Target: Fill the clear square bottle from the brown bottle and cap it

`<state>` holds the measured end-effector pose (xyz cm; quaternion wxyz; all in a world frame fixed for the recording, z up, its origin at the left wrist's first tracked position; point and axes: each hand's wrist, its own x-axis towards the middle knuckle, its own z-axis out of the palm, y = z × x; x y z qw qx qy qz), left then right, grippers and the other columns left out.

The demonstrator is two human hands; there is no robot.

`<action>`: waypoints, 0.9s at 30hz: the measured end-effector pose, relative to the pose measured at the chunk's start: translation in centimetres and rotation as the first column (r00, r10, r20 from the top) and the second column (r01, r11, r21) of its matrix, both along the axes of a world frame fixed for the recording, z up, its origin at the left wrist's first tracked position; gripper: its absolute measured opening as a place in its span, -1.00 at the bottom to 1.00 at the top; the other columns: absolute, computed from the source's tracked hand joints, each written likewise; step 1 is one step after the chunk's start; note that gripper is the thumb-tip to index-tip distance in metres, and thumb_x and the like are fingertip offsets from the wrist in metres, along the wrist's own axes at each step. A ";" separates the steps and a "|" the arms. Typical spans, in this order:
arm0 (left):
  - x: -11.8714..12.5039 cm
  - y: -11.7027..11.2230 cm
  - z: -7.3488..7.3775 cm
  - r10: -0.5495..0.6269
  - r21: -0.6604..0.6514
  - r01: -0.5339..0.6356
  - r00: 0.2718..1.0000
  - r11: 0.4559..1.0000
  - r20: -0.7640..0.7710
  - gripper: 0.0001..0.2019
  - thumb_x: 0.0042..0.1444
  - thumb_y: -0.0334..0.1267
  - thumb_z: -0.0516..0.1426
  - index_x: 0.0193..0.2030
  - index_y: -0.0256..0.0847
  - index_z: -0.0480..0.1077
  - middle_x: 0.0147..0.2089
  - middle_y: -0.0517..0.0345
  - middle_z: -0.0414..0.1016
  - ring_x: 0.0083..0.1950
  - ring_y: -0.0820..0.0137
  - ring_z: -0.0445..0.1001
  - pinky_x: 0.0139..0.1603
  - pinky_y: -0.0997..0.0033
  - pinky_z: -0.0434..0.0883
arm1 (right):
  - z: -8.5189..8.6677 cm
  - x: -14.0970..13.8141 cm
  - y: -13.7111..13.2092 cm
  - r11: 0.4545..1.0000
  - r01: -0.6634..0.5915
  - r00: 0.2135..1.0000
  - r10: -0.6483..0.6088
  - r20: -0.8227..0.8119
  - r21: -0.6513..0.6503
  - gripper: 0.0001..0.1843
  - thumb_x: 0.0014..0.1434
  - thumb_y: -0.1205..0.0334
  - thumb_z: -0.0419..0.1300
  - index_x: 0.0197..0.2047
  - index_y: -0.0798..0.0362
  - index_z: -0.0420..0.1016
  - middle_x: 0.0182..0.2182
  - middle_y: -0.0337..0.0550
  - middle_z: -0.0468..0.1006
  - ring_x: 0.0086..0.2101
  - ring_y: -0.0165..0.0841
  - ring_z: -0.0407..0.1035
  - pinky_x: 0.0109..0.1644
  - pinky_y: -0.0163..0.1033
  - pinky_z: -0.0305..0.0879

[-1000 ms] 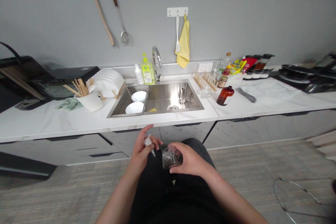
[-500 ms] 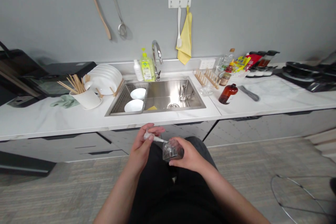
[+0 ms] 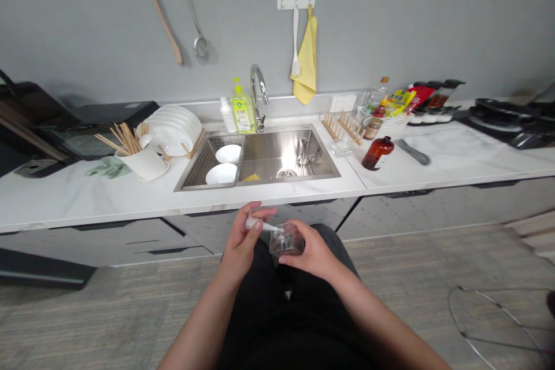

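My left hand [image 3: 245, 233] pinches a slim white tool [image 3: 265, 226] with a bulbous end and a thin stem, like a dropper; its exact kind is unclear. A small clear square container [image 3: 280, 241] is gripped from the side by my right hand [image 3: 309, 247], tilted so its mouth faces left. The tool's thin tip reaches the container's mouth. Both hands are in front of the counter edge, above my lap. On the counter to the right stands an amber bottle [image 3: 378, 154].
Behind my hands is a steel sink [image 3: 277, 156] with two white bowls [image 3: 221, 173] in its left rack. Plates [image 3: 173, 127] and a chopstick holder [image 3: 145, 165] stand left. To the right are wooden racks [image 3: 347, 128], a dark-handled utensil [image 3: 414, 153] and a stove [image 3: 503, 124].
The white tool has moved right with my left hand, so its tip now overlaps the container's mouth. My right hand and the container have shifted slightly upward in view.
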<state>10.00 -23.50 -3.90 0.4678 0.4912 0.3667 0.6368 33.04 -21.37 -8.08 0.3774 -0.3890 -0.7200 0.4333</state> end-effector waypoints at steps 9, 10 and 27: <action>-0.8 -0.5 0.8 0.012 -0.006 -0.012 0.999 1.000 -0.043 -0.55 0.50 0.05 0.35 0.38 -0.06 0.49 0.17 -0.06 0.82 0.34 0.01 0.71 0.49 -0.11 0.44 | 0.1 0.3 -0.2 0.999 0.031 0.999 -0.032 -0.032 -0.021 -0.09 0.04 0.10 0.73 0.38 -0.08 0.50 0.23 0.04 0.73 0.17 0.01 0.68 0.28 0.16 0.63; -0.8 -0.5 0.8 0.001 -0.009 -0.001 0.999 1.000 -0.042 -0.55 0.50 0.04 0.35 0.38 -0.05 0.49 0.15 -0.04 0.82 0.35 0.01 0.71 0.52 -0.13 0.42 | 0.1 0.3 -0.2 0.999 0.034 0.999 -0.035 -0.033 -0.021 -0.09 0.04 0.10 0.73 0.38 -0.09 0.50 0.22 0.03 0.73 0.17 0.01 0.69 0.28 0.16 0.63; -1.4 -0.7 -0.5 0.050 0.032 -0.039 0.701 0.999 -0.712 -0.54 0.49 -0.11 0.28 0.47 -0.05 0.56 0.07 0.02 0.74 -0.02 0.18 0.71 0.08 0.15 0.63 | 0.0 -0.2 -0.6 0.982 0.040 0.985 -0.070 0.157 0.185 -0.08 0.00 0.21 0.73 0.40 -0.13 0.56 0.24 0.01 0.72 0.19 0.06 0.66 0.34 0.17 0.59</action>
